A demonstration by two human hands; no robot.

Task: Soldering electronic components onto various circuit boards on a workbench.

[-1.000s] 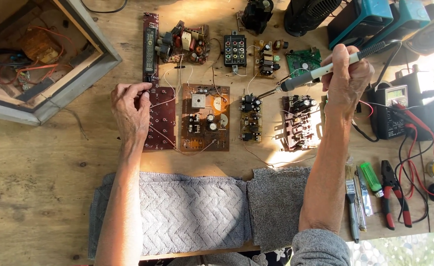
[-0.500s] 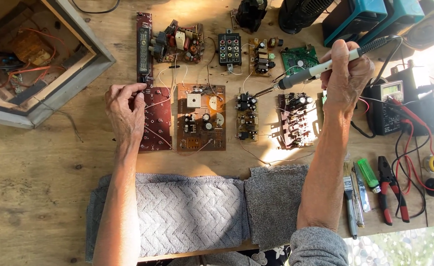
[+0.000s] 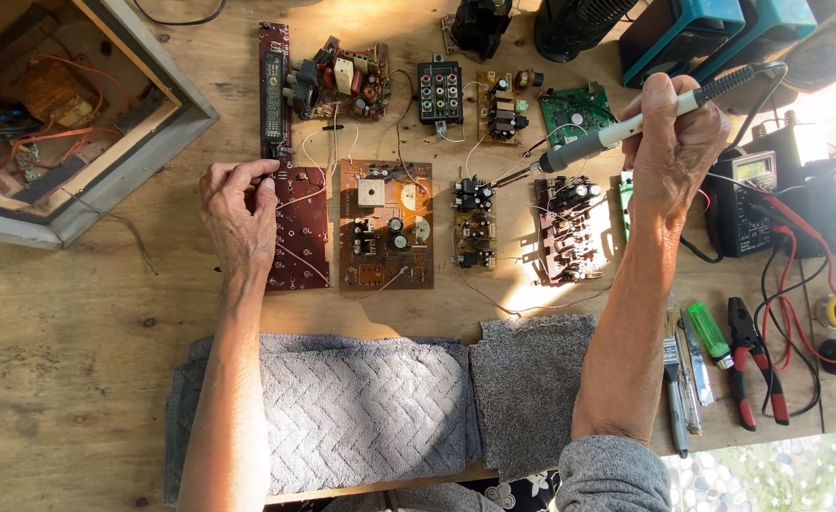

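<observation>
Since a second ago both hands barely shift: left hand [image 3: 239, 210] still pinches the red board [image 3: 299, 228] top edge; right hand [image 3: 676, 142] stays closed on the iron [image 3: 617, 133], tip now nearer the small board [image 3: 475, 223], suggesting soldering under way. Wooden table [image 3: 76, 332], towels [image 3: 361, 408] at near edge, tools [image 3: 721, 360] at right edge, sunlit

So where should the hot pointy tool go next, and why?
Probably a short dip of the soldering iron down to the small dark circuit board. The right hand holds the iron with its tip hovering just above that board's top edge, not visibly touching it. The left hand rests on the dark red board, apart from the tip.
</observation>
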